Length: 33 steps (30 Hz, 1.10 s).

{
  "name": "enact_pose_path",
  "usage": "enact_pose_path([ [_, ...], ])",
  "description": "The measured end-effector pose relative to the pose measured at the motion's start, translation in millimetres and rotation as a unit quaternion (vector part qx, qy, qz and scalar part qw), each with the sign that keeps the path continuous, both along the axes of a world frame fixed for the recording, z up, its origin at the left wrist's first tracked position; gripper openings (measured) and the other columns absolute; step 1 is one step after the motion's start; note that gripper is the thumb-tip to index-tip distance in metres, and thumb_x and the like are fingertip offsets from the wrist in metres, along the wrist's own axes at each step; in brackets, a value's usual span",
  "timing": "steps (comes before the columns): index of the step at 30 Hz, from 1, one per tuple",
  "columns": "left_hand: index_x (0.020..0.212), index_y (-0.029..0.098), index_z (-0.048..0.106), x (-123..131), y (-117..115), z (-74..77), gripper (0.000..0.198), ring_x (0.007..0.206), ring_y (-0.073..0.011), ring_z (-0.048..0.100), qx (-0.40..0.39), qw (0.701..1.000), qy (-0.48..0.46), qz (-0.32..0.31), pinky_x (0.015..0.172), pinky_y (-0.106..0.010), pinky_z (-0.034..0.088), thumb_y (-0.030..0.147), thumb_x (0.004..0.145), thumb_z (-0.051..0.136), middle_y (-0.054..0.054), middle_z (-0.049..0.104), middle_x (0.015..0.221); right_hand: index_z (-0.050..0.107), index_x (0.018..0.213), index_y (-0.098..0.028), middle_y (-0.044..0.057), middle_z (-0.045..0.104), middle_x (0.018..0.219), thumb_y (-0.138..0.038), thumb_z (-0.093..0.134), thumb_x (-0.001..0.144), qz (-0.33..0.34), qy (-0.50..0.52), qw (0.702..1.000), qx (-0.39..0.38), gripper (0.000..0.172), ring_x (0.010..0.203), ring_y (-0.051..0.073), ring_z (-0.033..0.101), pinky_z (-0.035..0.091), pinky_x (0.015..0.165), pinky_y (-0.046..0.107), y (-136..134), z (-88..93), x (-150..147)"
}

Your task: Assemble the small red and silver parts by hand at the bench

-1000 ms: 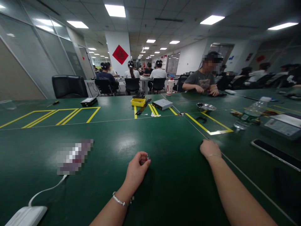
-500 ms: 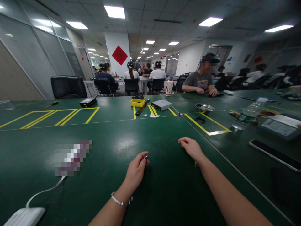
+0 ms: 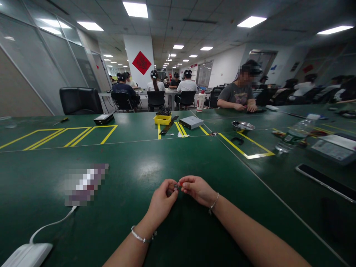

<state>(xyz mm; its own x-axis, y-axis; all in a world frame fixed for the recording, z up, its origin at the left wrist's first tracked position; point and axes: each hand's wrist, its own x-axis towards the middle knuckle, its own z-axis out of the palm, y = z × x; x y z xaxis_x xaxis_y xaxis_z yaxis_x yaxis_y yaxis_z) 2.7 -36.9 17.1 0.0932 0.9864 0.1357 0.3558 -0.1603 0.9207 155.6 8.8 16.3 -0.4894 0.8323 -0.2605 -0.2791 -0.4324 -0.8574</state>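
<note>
Over the green table (image 3: 125, 226), my left hand (image 3: 164, 195) is closed in a pinch on a small shiny metal piece (image 3: 176, 186), too small to name. Right beside it my right hand (image 3: 198, 190) pinches a small red piece (image 3: 181, 183) between thumb and fingers. The fingertips of both hands nearly meet, and the two pieces sit close together. Whether they touch each other I cannot tell. My fingers hide most of both.
A blurred-out device (image 3: 88, 184) with a white cable lies left, a phone (image 3: 326, 182) right. Behind stand a water bottle (image 3: 297, 135), a metal bowl (image 3: 243, 126), a yellow tray (image 3: 162, 119) and a grey box (image 3: 191, 122). Across the table sits a person (image 3: 239, 92).
My right hand has moved left and toward me, from open table to my left hand's fingertips. A red piece now shows in its fingers. My left hand has barely moved.
</note>
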Motion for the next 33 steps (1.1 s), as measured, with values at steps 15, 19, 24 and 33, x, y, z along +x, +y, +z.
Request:
enact_pose_path([
  [15,0.082,0.02,0.048,-1,1,-3.8,0.016,0.064,-0.011,0.05,-0.018,0.999,0.0,0.032,0.061,-0.024,0.039,0.02,0.067,0.053,0.004,0.051,0.069,0.062,0.07,-0.01,0.004,0.064,0.076,-0.007,0.069,0.052,-0.015,0.029,0.999,-0.003,0.02,0.064,0.008,0.058,0.044,0.066,0.021,3,-1.9,6],
  [19,0.091,0.021,0.048,-1,2,-7.1,0.018,0.067,-0.0121,0.052,-0.016,0.999,-0.009,0.044,0.064,-0.026,0.04,0.023,0.073,0.047,0.003,0.051,0.07,0.06,0.069,-0.01,0.002,0.062,0.071,-0.009,0.069,0.053,-0.014,0.02,1.0,-0.001,0.019,0.058,0.007,0.056,0.042,0.059,0.02,3,-2.5,5],
  [24,0.107,0.02,0.041,-2,5,-15.4,0.028,0.075,-0.0122,0.056,-0.037,0.995,-0.088,0.039,0.073,-0.029,0.043,0.023,0.078,0.038,-0.002,0.058,0.088,0.056,0.069,-0.012,-0.002,0.055,0.058,-0.019,0.069,0.057,0.009,0.049,0.999,0.008,0.018,0.051,0.005,0.051,0.038,0.051,0.018,4,-3.8,6],
  [33,0.101,0.019,0.043,-2,5,-14.5,0.029,0.079,-0.0139,0.057,-0.016,0.994,-0.086,0.057,0.074,-0.029,0.041,0.02,0.072,0.048,-0.002,0.061,0.084,0.054,0.073,-0.015,-0.002,0.056,0.06,-0.022,0.063,0.065,0.037,0.047,0.998,0.014,0.014,0.051,0.006,0.052,0.037,0.052,0.019,4,-6.0,6],
])
